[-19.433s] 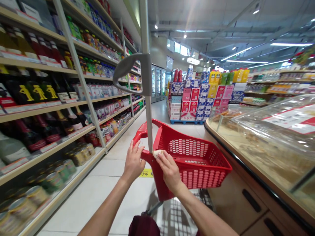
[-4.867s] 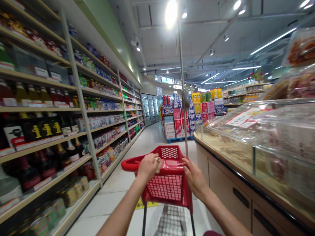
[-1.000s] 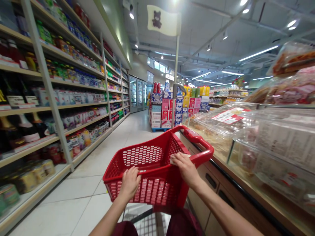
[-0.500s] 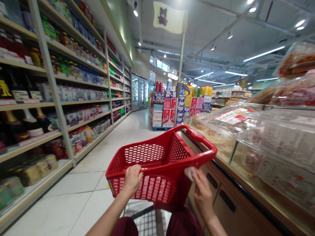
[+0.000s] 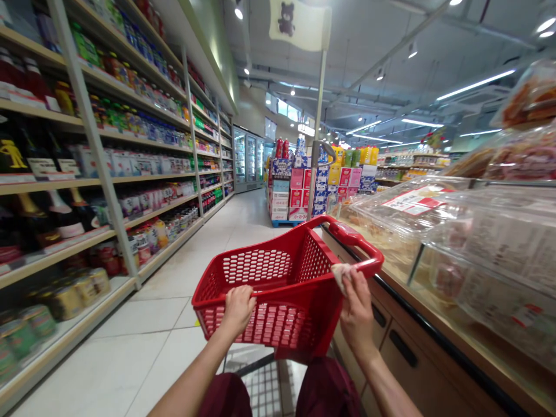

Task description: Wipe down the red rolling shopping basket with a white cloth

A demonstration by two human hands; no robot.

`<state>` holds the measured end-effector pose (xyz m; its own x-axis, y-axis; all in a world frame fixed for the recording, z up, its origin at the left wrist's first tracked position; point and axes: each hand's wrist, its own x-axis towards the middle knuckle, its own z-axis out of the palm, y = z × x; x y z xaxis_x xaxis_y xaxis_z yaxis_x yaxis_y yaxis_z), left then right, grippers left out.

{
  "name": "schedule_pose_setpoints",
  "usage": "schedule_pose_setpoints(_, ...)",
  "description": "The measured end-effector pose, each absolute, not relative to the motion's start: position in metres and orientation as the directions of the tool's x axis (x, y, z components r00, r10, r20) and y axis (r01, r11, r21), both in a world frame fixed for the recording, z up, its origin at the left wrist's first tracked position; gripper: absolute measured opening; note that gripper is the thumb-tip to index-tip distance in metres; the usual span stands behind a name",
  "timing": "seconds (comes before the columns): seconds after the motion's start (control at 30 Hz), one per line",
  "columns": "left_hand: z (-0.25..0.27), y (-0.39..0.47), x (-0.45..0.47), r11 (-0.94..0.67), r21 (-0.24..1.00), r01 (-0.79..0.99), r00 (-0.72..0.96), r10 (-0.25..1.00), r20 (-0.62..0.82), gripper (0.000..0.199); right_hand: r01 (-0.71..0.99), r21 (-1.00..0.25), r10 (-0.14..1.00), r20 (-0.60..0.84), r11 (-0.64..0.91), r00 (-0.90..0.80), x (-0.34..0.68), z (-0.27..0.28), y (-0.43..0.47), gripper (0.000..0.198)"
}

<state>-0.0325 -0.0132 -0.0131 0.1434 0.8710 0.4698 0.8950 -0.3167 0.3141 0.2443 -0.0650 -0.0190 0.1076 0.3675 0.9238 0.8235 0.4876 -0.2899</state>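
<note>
A red plastic shopping cart (image 5: pixel 299 324) stands right in front of me, its basket sides pierced with rows of holes. My left hand (image 5: pixel 240 307) grips the near rim of the basket, fingers curled over the edge. In my right hand (image 5: pixel 357 310) is a crumpled whitish cloth (image 5: pixel 343 275), pressed against the cart's side just below the handle (image 5: pixel 362 252). Inside the basket I see only its red walls and floor. Part of the right fingertips is hidden behind the cloth.
Shelves (image 5: pixel 147 176) of bottles and cans line the left. At right, a wooden counter (image 5: pixel 391 359) holds clear plastic-wrapped packages (image 5: pixel 412 200). Stacked drink boxes (image 5: pixel 299 188) stand ahead on a blue pallet, near a pole with a bear flag (image 5: pixel 299 23). Tiled floor (image 5: pixel 134 318) runs along the aisle.
My right hand has moved up with the cloth, from the cart's lower side to just beneath the handle. My left hand stays on the rim. The view has shifted slightly.
</note>
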Motion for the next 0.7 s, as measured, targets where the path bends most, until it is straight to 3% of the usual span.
schedule_pose_setpoints(0.07,-0.013,-0.014,-0.032,-0.330,0.337,0.882,0.147,0.872,0.467,0.021,0.822,-0.241,0.360,0.932,0.516,0.047,0.243,-0.020,-0.059,0.053)
schedule_pose_setpoints(0.23,-0.012,-0.017,-0.038,-0.372,0.414,0.831,0.174,0.880,0.442,0.027,0.742,-0.183,0.525,0.811,0.645,-0.257,0.218,-0.074,-0.064,0.051)
schedule_pose_setpoints(0.43,-0.010,-0.021,-0.086,-0.215,0.572,0.792,-0.012,0.930,0.368,0.035,0.654,-0.229,0.460,0.864,0.721,-0.205,0.175,-0.037,-0.052,0.048)
schedule_pose_setpoints(0.6,-0.010,-0.031,-0.121,-0.146,0.720,0.679,-0.076,0.961,0.268,0.032,0.514,-0.238,0.502,0.729,0.824,-0.466,0.123,-0.075,-0.054,0.042)
schedule_pose_setpoints(0.7,-0.010,-0.030,-0.131,-0.145,0.808,0.571,-0.103,0.964,0.245,0.043,0.463,-0.238,0.478,0.712,0.854,-0.515,0.077,-0.083,-0.050,0.043)
